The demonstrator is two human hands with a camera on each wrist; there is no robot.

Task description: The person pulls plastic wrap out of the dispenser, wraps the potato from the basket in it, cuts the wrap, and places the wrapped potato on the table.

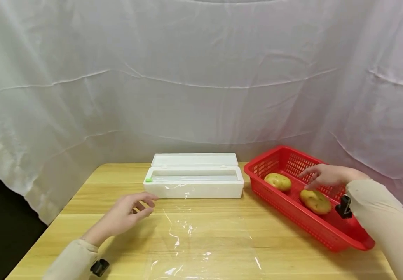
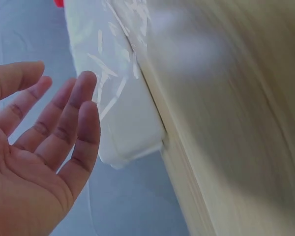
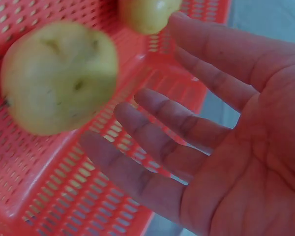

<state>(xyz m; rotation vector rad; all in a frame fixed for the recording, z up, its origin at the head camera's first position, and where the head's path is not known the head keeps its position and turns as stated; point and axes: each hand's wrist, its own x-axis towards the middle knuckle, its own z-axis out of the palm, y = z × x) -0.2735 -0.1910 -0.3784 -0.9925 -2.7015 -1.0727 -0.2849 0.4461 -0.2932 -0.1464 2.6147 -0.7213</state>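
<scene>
Two potatoes lie in a red plastic basket [image 1: 293,208] at the right of the table. Over the nearer potato [image 1: 315,202] hovers my right hand [image 1: 327,175], fingers spread and holding nothing. The other potato [image 1: 277,182] lies farther left in the basket. In the right wrist view a gap shows between the fingers and the larger-looking potato [image 3: 59,78]. My left hand [image 1: 126,213], relaxed and holding nothing, is just in front of the left end of a white cling film box [image 1: 194,190]. Clear film [image 1: 201,237] stretches from the box toward me across the table.
The box's lid [image 1: 195,160] stands raised at the back, and a small green piece [image 1: 148,180] sits at its left end. Underneath is a wooden table [image 1: 79,217]. A pale curtain [image 1: 201,85] hangs behind.
</scene>
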